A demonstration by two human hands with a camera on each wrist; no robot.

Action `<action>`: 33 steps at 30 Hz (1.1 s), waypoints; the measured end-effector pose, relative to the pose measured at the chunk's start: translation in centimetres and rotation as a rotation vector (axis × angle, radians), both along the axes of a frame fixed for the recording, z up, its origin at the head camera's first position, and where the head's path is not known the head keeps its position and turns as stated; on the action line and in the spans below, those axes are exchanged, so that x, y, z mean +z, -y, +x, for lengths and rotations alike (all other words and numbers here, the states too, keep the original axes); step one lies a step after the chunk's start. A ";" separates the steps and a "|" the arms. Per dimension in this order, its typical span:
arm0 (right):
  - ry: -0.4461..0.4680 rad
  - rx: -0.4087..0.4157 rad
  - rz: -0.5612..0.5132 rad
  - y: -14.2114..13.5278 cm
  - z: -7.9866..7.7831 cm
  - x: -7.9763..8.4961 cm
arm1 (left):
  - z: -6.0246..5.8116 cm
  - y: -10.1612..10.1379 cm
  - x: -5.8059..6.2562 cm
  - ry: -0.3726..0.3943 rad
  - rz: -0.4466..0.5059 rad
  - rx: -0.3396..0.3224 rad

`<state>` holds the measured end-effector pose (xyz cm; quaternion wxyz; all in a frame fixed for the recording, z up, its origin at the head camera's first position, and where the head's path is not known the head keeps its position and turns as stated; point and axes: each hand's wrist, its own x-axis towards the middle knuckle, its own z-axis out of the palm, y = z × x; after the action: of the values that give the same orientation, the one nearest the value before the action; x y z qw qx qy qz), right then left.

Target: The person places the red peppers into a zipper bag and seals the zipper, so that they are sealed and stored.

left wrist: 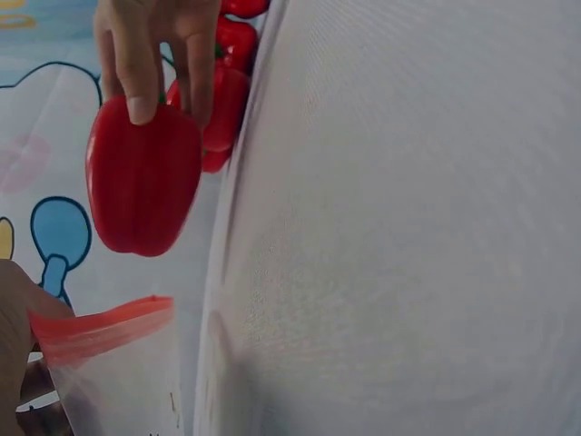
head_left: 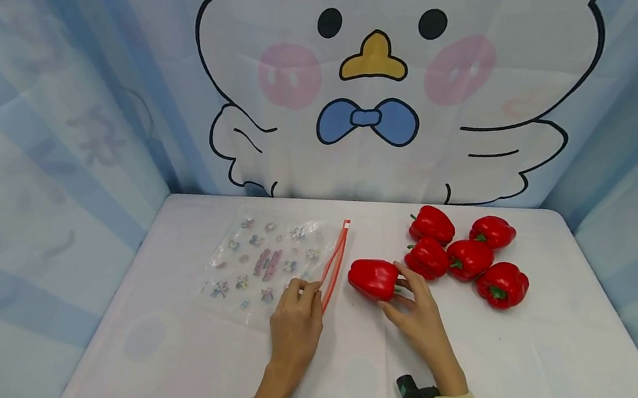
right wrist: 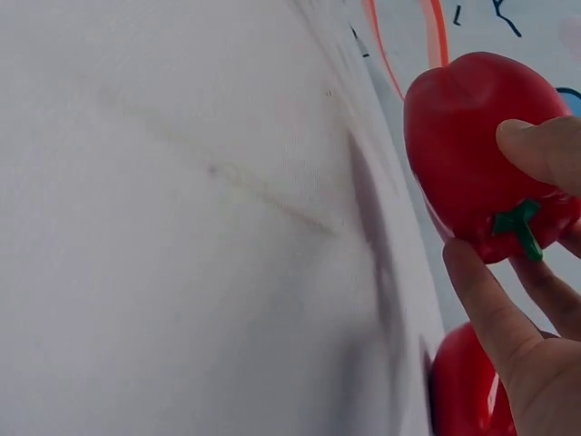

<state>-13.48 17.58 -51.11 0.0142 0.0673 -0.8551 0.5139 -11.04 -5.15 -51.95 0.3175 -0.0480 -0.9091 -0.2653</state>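
Observation:
My right hand [head_left: 418, 312] grips a red bell pepper [head_left: 371, 279] by its stem end, thumb and fingers spread round it; the green stem [right wrist: 517, 224] points back toward the palm in the right wrist view. The pepper's blunt end faces a clear plastic zip bag [head_left: 264, 265] with a flower pattern and a red-orange zip edge [head_left: 339, 254]. My left hand [head_left: 298, 321] pinches the bag near that edge, and the mouth stands parted. In the left wrist view the bag's red rim [left wrist: 109, 329] shows below the pepper [left wrist: 143, 182].
Several more red bell peppers [head_left: 468, 260] lie grouped at the back right of the white table [head_left: 559, 371]. A curtain [head_left: 357, 170] with a cartoon bird hangs behind the table's far edge, and blue-white curtains stand at both sides.

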 end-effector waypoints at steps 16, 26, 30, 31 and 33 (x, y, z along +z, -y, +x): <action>-0.031 0.055 -0.050 3.0 -1.6 0.0 | 0.2 -0.7 0.8 0.052 0.016 0.000; -0.054 0.083 -0.044 4.2 -2.6 -0.1 | 0.4 -1.1 1.0 0.031 0.059 -0.040; 0.003 0.077 -0.055 4.8 -3.0 -0.1 | 0.4 -1.2 1.1 0.018 0.069 -0.045; 0.021 0.074 -0.062 5.0 -3.0 -0.1 | 0.4 -1.3 1.1 0.015 0.071 -0.045; 0.049 0.069 -0.076 5.3 -3.2 -0.2 | 0.4 -1.3 1.0 0.012 0.076 -0.044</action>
<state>-16.71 12.30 -51.30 -0.0221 0.0836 -0.8322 0.5478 -10.65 -3.88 -50.91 0.3075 -0.0541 -0.8991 -0.3067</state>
